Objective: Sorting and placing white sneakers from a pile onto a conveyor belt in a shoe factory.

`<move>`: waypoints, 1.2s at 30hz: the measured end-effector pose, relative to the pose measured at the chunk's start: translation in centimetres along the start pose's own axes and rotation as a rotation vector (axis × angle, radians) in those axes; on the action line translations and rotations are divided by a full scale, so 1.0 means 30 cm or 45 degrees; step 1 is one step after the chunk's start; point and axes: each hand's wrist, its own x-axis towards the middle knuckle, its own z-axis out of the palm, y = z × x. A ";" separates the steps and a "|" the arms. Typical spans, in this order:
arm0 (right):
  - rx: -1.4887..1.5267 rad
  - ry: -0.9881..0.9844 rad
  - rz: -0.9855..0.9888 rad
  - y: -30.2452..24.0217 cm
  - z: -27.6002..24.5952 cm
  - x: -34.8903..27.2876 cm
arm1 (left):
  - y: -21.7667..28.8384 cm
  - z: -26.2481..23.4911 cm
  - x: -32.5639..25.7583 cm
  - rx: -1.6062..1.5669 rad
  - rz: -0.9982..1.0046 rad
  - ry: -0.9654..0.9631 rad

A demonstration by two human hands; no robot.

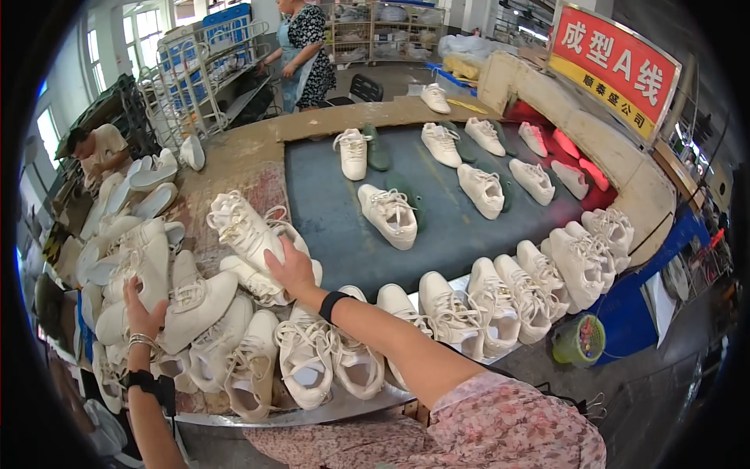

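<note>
Across the board at the left, my right hand grips a cream lace-up sneaker at one end, the toe side hidden from me. Under and beside it lie more sneakers of the same kind. My left hand, with fingers apart, rests against a heap of cream sneakers at the left; whether it presses on one I cannot tell. Several laced sneakers stand in a row along the front edge, just below my right forearm.
A dark conveyor belt carries spaced sneakers and green shoe-shaped pieces toward a red-lit opening. Upturned pale soles are piled at the far left. A green basket stands low at the right. Two people work beyond the table.
</note>
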 end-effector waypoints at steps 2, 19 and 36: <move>-0.014 0.016 -0.009 0.025 0.008 -0.002 | -0.019 -0.005 -0.005 -0.017 -0.003 0.008; -0.038 -0.006 -0.002 -0.001 0.024 -0.009 | -0.163 -0.004 0.023 -0.047 -0.065 -0.019; -0.001 0.048 -0.057 0.016 0.019 -0.023 | 0.093 0.019 0.026 0.739 -0.154 0.085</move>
